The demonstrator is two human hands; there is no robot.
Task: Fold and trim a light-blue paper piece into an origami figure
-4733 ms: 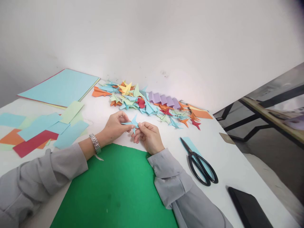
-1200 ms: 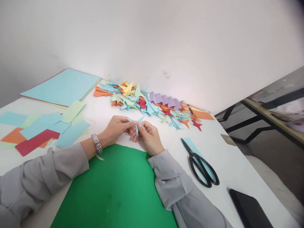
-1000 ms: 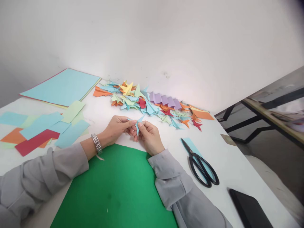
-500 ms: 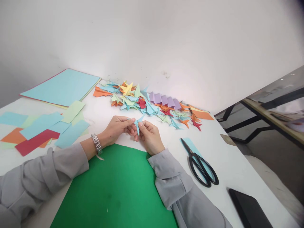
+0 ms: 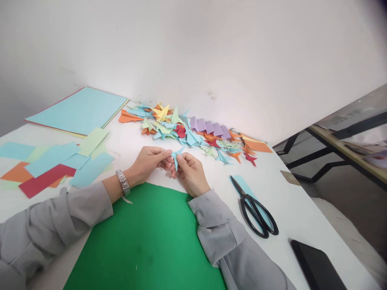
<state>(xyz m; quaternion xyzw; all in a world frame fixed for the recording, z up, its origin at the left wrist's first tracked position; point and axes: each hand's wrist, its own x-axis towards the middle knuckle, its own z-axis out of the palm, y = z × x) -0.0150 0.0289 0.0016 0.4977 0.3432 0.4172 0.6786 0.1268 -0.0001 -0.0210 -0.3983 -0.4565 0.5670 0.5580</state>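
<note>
the grip of left hand [image 5: 148, 163] and right hand [image 5: 193, 175] pinches folded blue paper [image 5: 175, 156]

On the white table [image 5: 216, 175], a green sheet [image 5: 145, 237] lay at the near side of the left hand [image 5: 151, 161] and right hand [image 5: 191, 174]. Bright paper pieces [image 5: 56, 160] and big sheets [image 5: 80, 110] lay left of both hands. Small folded shapes [image 5: 192, 137] sat just past them. To their right were a blue strip [image 5: 246, 186] under black scissors [image 5: 243, 194] and a flat black thing [image 5: 319, 266].
</note>
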